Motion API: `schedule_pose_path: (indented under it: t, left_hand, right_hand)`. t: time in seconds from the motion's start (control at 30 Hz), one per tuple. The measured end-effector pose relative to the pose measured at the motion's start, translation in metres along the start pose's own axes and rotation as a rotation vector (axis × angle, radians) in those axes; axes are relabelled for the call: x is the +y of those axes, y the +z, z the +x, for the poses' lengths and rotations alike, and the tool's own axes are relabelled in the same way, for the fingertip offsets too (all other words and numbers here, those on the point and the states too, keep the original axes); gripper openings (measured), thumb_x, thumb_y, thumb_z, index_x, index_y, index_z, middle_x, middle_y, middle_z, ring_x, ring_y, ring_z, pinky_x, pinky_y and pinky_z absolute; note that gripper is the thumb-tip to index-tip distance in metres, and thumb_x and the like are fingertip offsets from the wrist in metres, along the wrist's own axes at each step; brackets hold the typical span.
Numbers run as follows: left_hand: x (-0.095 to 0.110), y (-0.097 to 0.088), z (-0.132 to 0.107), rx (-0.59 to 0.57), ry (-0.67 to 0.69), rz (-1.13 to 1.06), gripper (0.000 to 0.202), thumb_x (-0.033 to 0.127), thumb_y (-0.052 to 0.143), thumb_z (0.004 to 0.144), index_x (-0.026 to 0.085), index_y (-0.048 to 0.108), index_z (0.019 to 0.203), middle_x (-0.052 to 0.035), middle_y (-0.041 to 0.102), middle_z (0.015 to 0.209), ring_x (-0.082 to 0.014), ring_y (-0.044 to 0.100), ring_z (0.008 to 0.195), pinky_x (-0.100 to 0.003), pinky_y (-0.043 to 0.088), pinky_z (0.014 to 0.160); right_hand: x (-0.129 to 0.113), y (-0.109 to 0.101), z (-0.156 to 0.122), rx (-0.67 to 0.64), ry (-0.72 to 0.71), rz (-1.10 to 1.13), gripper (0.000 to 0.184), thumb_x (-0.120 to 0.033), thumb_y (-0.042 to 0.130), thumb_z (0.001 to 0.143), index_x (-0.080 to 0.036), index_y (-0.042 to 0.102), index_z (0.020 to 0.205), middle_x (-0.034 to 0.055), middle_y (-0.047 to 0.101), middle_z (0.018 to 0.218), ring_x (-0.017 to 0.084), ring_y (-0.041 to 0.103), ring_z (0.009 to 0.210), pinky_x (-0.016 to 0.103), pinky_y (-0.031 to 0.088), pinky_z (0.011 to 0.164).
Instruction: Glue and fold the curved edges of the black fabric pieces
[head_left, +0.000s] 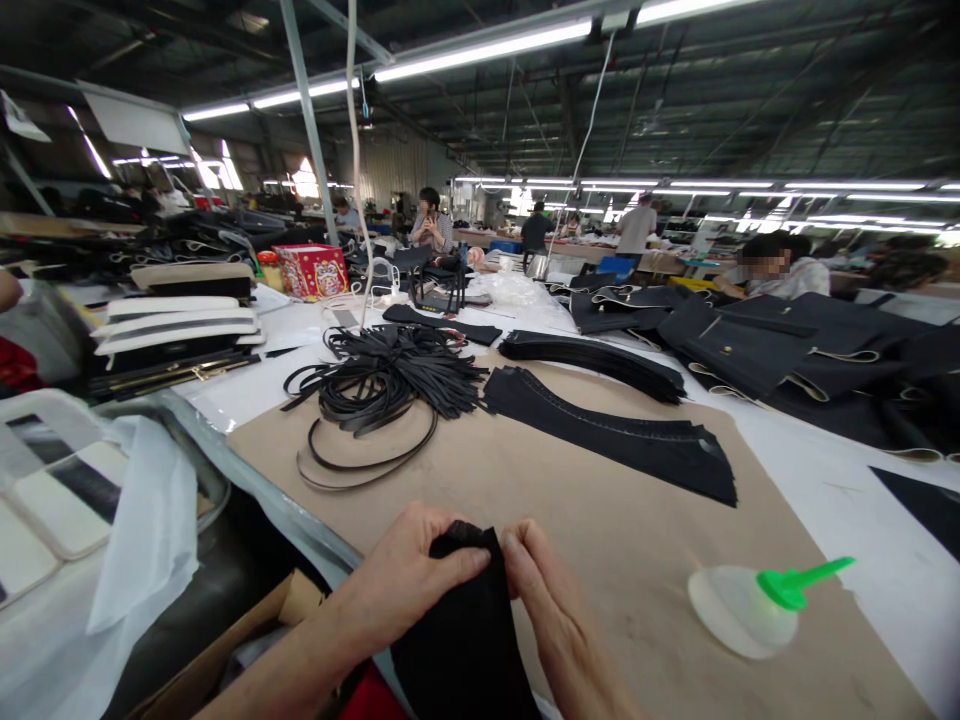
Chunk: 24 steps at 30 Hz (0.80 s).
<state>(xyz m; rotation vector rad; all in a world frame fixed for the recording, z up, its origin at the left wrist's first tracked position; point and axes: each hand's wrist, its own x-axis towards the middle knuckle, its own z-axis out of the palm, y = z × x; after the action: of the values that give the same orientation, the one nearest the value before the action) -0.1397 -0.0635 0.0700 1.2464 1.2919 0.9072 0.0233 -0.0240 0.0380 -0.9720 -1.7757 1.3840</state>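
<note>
My left hand [409, 580] and my right hand [547, 610] both pinch the top edge of a black fabric piece [465, 640] at the near edge of a brown paper sheet [570, 500]. The piece hangs down toward me between the two hands. Fingers of both hands are closed on its upper corners. A stack of curved black fabric pieces [615, 435] lies further out on the paper. A tangle of thin black straps [386, 385] lies to the left of that stack.
A white glue bottle with a green nozzle [757, 605] lies at the right. Stacked white and black panels [176, 330], a red box [311, 270] and dark bags [750, 340] fill the table. A person [776, 265] sits far right; others work behind.
</note>
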Motion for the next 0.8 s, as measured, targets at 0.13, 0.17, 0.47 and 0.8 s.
schedule_pose_path:
  t: [0.13, 0.17, 0.47, 0.8]
  left_hand:
    - [-0.002, -0.001, 0.002, 0.046, -0.022, 0.022, 0.024, 0.035, 0.06, 0.076, 0.011, 0.062, 0.074, 0.0018, 0.053, 0.063, -0.0099, 0.043, 0.059, -0.022, 0.034, 0.057]
    - [-0.002, -0.001, 0.003, 0.042, -0.019, 0.022, 0.025, 0.036, 0.06, 0.076, 0.011, 0.062, 0.075, 0.002, 0.052, 0.063, -0.0099, 0.043, 0.059, -0.022, 0.034, 0.057]
    - [-0.004, -0.001, 0.001, 0.008, -0.047, -0.042, 0.025, 0.037, 0.061, 0.075, 0.012, 0.058, 0.072, 0.0033, 0.048, 0.061, -0.0086, 0.04, 0.057, -0.021, 0.031, 0.054]
    - [-0.002, -0.003, -0.001, -0.036, -0.105, -0.219, 0.027, 0.037, 0.065, 0.074, 0.01, 0.061, 0.074, 0.0005, 0.057, 0.065, -0.0084, 0.046, 0.058, -0.02, 0.032, 0.056]
  right_hand:
    - [-0.004, 0.002, -0.006, -0.021, -0.011, -0.131, 0.033, -0.051, 0.035, 0.094, -0.024, 0.042, 0.075, -0.0026, 0.049, 0.069, 0.014, 0.049, 0.066, 0.027, 0.039, 0.062]
    - [-0.005, 0.003, -0.007, -0.016, -0.016, -0.14, 0.033, -0.051, 0.034, 0.094, -0.024, 0.041, 0.075, -0.0023, 0.05, 0.07, 0.014, 0.05, 0.067, 0.027, 0.04, 0.063]
    - [0.01, 0.009, -0.005, 0.033, -0.087, -0.25, 0.032, -0.047, 0.03, 0.096, -0.025, 0.04, 0.075, -0.0007, 0.052, 0.069, 0.016, 0.051, 0.064, 0.029, 0.036, 0.055]
    - [0.017, 0.009, -0.001, 0.127, -0.187, -0.389, 0.031, -0.043, 0.032, 0.095, -0.024, 0.045, 0.074, 0.0, 0.054, 0.065, 0.015, 0.052, 0.059, 0.028, 0.038, 0.054]
